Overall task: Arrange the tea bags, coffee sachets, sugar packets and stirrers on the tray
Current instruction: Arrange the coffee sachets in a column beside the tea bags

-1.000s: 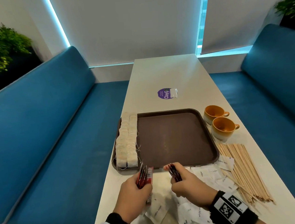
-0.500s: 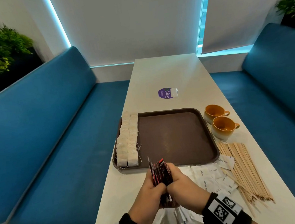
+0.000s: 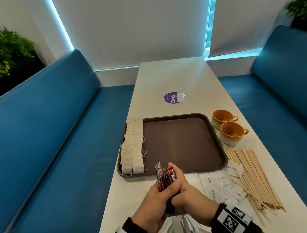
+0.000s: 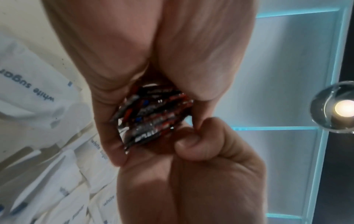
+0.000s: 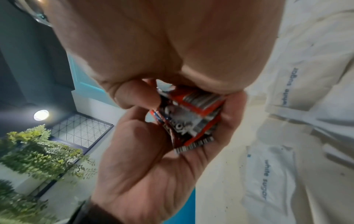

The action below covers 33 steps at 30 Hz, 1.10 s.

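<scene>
coffee sachets [image 3: 165, 176]: red/black bundle, held upright betw. both hands, just above the worktop [image 3: 173, 77] at near edge of tray; ends fanned unevenly at top.
left hand [image 3: 156, 205]: fingers curled round bundle from the left, clamped on it; sachet ends seen poking out in wrist view [image 4: 151, 118].
right hand [image 3: 187, 193]: wrapped round same bundle from the right, thumb up along the top sachet; also clamped on it.
tray [image 3: 215, 129]: brown, middle and right bare; nothing of the bundle on it yet.
tea bags [image 3: 133, 147]: two neat rows laid along tray's left edge, strings trailing; this group judged done.
sugar packets [image 3: 216, 183]: white, loose heap on worktop just right of hands, some under the wrists; not on tray.
stirrers [image 3: 252, 174]: wooden, loose fan on worktop right of tray, overlapping sugar heap edge.
cups [image 3: 227, 126]: two orange, right of tray, apart from it.
step: sachets being squared into one stack, approx. 1/4 of task done.
next: bundle to be carried fwd over tray rim and laid beside tea bags, w/o knocking the rows; grip to be eased gradually so slick sachets are not spilled.
</scene>
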Motion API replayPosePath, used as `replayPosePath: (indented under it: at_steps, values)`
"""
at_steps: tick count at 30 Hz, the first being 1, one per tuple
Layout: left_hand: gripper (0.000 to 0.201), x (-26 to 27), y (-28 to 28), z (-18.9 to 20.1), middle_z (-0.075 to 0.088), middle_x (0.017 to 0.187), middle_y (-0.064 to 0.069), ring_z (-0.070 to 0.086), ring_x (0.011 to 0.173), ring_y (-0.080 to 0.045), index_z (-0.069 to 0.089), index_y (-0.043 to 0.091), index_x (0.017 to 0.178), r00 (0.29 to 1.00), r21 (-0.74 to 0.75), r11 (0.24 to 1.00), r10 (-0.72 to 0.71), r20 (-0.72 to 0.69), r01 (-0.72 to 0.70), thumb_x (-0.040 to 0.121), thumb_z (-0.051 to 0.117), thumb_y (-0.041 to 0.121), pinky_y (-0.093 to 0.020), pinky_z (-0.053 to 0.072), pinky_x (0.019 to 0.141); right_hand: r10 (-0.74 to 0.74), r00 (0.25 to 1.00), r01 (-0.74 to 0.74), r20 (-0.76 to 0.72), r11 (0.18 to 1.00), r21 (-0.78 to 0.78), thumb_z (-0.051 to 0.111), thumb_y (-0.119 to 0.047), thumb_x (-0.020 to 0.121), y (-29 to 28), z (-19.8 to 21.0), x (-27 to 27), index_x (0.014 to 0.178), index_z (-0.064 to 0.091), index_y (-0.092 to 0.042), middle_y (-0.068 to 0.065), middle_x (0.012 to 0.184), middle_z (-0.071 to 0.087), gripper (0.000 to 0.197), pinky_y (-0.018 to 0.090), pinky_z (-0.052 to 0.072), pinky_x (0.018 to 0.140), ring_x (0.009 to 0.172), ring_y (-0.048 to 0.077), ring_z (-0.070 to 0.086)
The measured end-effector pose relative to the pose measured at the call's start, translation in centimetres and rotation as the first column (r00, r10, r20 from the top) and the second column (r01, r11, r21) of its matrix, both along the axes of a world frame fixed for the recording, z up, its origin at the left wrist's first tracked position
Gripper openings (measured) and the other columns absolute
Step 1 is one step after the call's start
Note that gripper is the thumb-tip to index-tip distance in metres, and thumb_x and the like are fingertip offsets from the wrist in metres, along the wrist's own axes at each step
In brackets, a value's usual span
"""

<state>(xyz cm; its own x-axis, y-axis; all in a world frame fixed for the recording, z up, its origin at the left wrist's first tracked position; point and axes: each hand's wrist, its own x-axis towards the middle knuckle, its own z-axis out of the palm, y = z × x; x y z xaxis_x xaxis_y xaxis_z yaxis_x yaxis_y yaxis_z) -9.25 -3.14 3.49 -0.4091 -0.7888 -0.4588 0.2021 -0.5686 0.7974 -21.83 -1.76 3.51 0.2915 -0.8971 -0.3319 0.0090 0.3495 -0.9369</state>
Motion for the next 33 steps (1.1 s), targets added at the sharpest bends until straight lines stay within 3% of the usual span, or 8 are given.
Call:
replayPosePath:
  at_steps: [5,9,13,17,23,26,30,33]
  values:
    - [0.016,0.1,-0.6,0.1,0.072,0.08,-0.021,0.067,0.058,-0.028,0.066,-0.002,0.109,0.988,-0.051,0.995,0.096,0.124,-0.09,0.097,0.062,0.007,-0.031,0.052,0.046,0.101,0.994,-0.104,-0.044,0.992,-0.073,0.048,0.006,0.067,0.3,0.4,-0.6,0.156,0.007,-0.042,0.008,0.137,0.057,0.109,0.021,0.048,0.062,0.079,0.006,0.065]
    - [0.019,0.5,-0.9,0.7,0.073,0.083,-0.017,0.071,0.067,-0.027,0.073,0.004,0.094,0.993,-0.065,0.994,0.095,0.071,-0.09,0.096,0.054,0.001,-0.033,0.054,0.053,0.133,0.948,-0.191,-0.288,0.964,-0.184,0.059,0.003,0.081,0.2,2.1,-1.0,0.149,0.015,-0.051,-0.001,0.145,0.043,0.097,0.024,0.055,0.096,0.122,0.002,0.057]
    - [0.029,1.2,-1.4,1.0,0.075,0.104,-0.017,0.07,0.079,-0.035,0.076,0.009,0.091,0.996,-0.042,0.995,0.088,0.0,-0.088,0.097,0.05,-0.002,-0.044,0.056,0.066,0.123,0.819,-0.322,-0.561,0.906,-0.273,0.087,-0.027,0.073,-0.1,3.6,-2.0,0.158,-0.006,-0.048,-0.022,0.153,0.014,0.128,0.01,0.047,0.096,0.131,-0.012,0.033]
    - [0.014,2.5,-2.2,0.7,0.066,0.083,-0.02,0.064,0.067,-0.035,0.059,-0.004,0.107,0.996,-0.011,0.996,0.093,-0.001,-0.093,0.093,0.056,-0.005,-0.053,0.058,0.074,0.032,0.584,-0.512,-0.811,0.79,-0.337,0.094,-0.062,0.051,0.3,3.9,-2.1,0.148,-0.024,-0.061,-0.02,0.163,-0.003,0.153,0.036,0.03,0.123,0.149,0.011,0.013]
    - [0.022,2.1,-0.7,1.0,0.062,0.083,-0.021,0.061,0.064,-0.029,0.07,-0.004,0.1,0.99,-0.1,0.985,-0.134,0.038,0.137,0.081,0.069,-0.014,-0.036,0.054,0.06,0.008,0.57,-0.58,-0.822,0.712,-0.395,0.096,-0.055,0.054,-0.3,4.0,-1.9,0.145,-0.028,-0.062,-0.026,0.162,-0.025,0.154,0.037,0.014,0.128,0.156,0.01,-0.011]
    - [0.025,1.6,-0.3,0.8,0.065,0.088,-0.025,0.064,0.077,-0.034,0.069,-0.01,0.099,0.982,-0.092,0.978,-0.181,0.056,0.185,0.076,0.068,-0.018,-0.035,0.05,0.062,0.05,0.577,-0.625,-0.815,0.67,-0.401,0.099,-0.046,0.055,-0.5,4.2,-1.6,0.15,-0.022,-0.059,-0.022,0.165,-0.011,0.154,0.029,0.012,0.124,0.156,0.008,-0.003]
    - [0.031,1.3,-0.2,0.7,0.063,0.093,-0.025,0.062,0.089,-0.039,0.071,-0.004,0.099,0.984,-0.051,0.983,-0.177,0.019,0.177,0.068,0.072,-0.007,-0.04,0.046,0.069,0.014,0.573,-0.639,-0.819,0.633,-0.436,0.092,-0.036,0.062,-0.4,3.9,-1.7,0.155,-0.014,-0.054,-0.011,0.151,0.023,0.142,0.028,0.036,0.117,0.138,0.012,0.028]
    - [0.031,1.4,-0.3,0.9,0.065,0.093,-0.023,0.067,0.09,-0.036,0.069,-0.001,0.102,0.981,-0.05,0.98,-0.193,-0.028,0.191,0.072,0.069,-0.006,-0.038,0.051,0.07,0.017,0.569,-0.651,-0.822,0.621,-0.437,0.087,-0.035,0.065,-0.2,3.8,-1.7,0.155,-0.011,-0.054,-0.009,0.138,0.03,0.135,0.03,0.042,0.108,0.123,0.012,0.034]
